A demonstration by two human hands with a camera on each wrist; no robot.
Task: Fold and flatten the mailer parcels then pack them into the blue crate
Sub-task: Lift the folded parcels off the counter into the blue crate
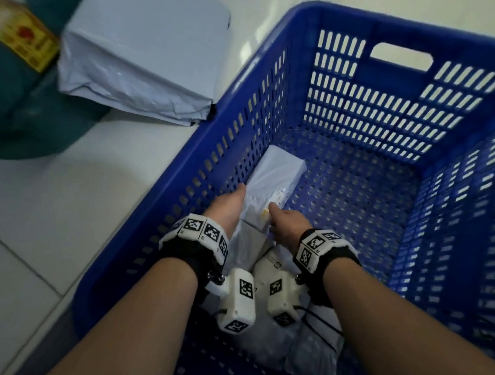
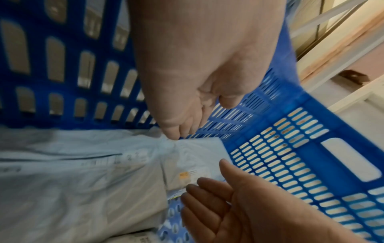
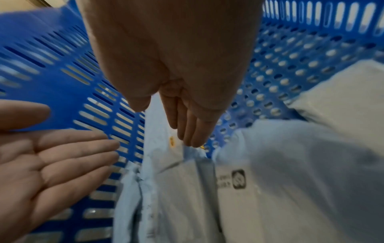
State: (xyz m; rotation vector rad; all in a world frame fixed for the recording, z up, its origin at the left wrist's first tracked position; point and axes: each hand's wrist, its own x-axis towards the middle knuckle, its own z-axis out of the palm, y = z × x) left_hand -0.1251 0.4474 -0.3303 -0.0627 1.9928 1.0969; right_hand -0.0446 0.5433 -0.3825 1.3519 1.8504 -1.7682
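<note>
Parcel-packing spot, white tiled floor (image 1: 22,256), stack of grey mailer bags (image 1: 137,65), big blue crate (image 1: 376,27), rusty white-painted frame (image 2: 340,54) behind

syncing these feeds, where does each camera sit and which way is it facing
head: on the head, looking down into the blue crate; both forearms, left hand, right hand.
left wrist: along the left hand towards the crate's handled wall; right hand enters below.
right wrist: along the right hand to the crate floor; left palm at left.
shared: the folded mailer with the orange mark.
</note>
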